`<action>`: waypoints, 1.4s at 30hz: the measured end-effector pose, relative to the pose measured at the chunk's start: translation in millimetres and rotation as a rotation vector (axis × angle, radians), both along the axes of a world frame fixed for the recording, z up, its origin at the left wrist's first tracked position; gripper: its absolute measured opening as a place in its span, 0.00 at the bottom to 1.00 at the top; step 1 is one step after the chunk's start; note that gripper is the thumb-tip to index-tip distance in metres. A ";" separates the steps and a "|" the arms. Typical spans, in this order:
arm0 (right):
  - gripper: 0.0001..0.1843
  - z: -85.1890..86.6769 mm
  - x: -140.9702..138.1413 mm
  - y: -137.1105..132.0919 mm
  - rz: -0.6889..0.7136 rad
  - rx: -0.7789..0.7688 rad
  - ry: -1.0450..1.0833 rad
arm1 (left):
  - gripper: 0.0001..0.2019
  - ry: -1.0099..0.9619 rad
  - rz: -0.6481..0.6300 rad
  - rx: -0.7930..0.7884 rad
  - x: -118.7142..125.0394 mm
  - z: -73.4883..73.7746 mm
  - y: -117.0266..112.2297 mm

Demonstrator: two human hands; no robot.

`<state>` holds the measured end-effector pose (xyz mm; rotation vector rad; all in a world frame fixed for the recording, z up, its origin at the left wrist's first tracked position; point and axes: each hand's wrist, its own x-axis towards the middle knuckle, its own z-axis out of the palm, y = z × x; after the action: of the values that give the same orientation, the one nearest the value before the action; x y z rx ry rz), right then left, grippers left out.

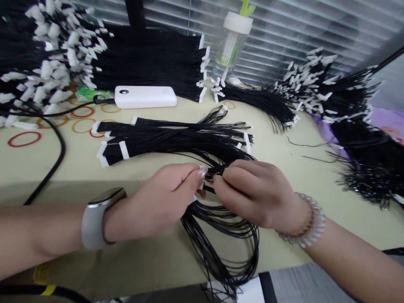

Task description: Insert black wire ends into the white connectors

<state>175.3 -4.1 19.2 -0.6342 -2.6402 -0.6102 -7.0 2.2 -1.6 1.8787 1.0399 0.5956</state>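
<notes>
My left hand (167,198) and my right hand (252,191) meet at the middle of the table, both pinched on a bundle of thin black cords (221,219). The cords loop down over the table's front edge below my hands. Fingertips of the two hands nearly touch around the cords. Just beyond my hands lie flat bunches of black cords with white tape bands (170,136). A white watch sits on my left wrist and a clear bead bracelet on my right wrist.
A white power bank (145,97) with a black cable lies at the back centre. Coloured rubber bands (25,139) are scattered at the left. Big piles of taped black cords (47,54) fill the back left and right (341,105). A clear bottle (232,46) stands by the blinds.
</notes>
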 end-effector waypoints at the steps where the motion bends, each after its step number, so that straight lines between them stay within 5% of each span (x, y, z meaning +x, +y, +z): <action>1: 0.10 -0.8 0.4 0.1 -0.004 -0.023 0.013 | 0.17 -0.011 0.001 -0.011 0.0 0.6 -0.5; 7: 0.05 -0.1 9.6 3.5 -0.103 -0.136 0.158 | 0.17 -0.054 0.102 -0.082 1.3 4.6 -3.1; 12: 0.12 16.6 20.1 1.7 -0.196 -0.110 0.132 | 0.18 -0.084 0.213 -0.184 1.7 5.1 -0.2; 14: 0.15 23.2 22.3 -1.8 -0.240 -0.288 0.164 | 0.18 -0.115 0.245 -0.252 2.0 4.3 1.0; 19: 0.19 22.4 16.0 -14.5 -0.266 -1.050 0.133 | 0.19 -0.118 0.282 -0.257 3.4 3.0 2.2; 24: 0.21 3.4 -4.4 -20.7 -0.280 -1.281 0.140 | 0.18 -0.055 0.252 -0.153 4.4 3.7 3.2; 36: 0.11 1.9 -10.5 -22.6 -0.319 -1.181 0.188 | 0.17 -0.044 0.241 -0.136 4.6 4.9 1.8; 42: 0.04 13.3 23.1 -4.4 -0.401 -0.917 0.235 | 0.17 -0.017 0.224 -0.166 3.2 3.3 2.2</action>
<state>198.4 -8.5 32.5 -1.3923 -2.4674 0.6203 -3.8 4.3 1.7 1.6230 1.2592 0.6315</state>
